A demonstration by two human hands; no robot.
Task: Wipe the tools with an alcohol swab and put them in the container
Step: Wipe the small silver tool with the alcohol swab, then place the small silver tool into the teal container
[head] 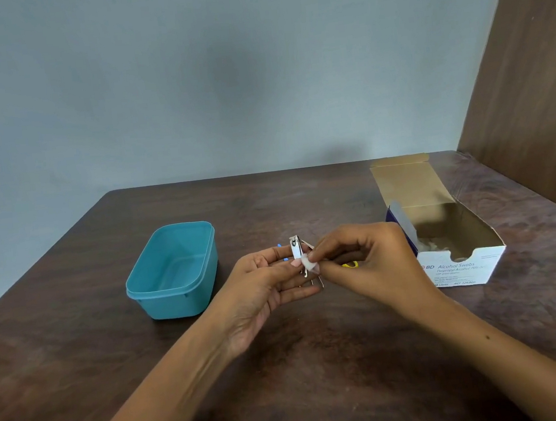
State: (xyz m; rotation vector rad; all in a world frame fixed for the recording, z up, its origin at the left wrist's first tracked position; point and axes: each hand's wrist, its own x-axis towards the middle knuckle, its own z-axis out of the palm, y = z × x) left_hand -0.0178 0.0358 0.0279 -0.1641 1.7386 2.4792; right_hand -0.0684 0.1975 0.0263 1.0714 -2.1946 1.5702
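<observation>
Steel nail clipper [295,246] upright, pinched in left hand [263,279], right of teal container [174,271]; right hand [369,259] pinches swab [308,262] against it. Left hand nearer container.

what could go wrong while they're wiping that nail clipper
The left hand holds the nail clipper only at its fingertips above the table, so pressure from the swab in the right hand might knock it loose. The clipper's lever looks swung open and could snag the swab. The teal container sits off to the left, so a drop would miss it.
</observation>
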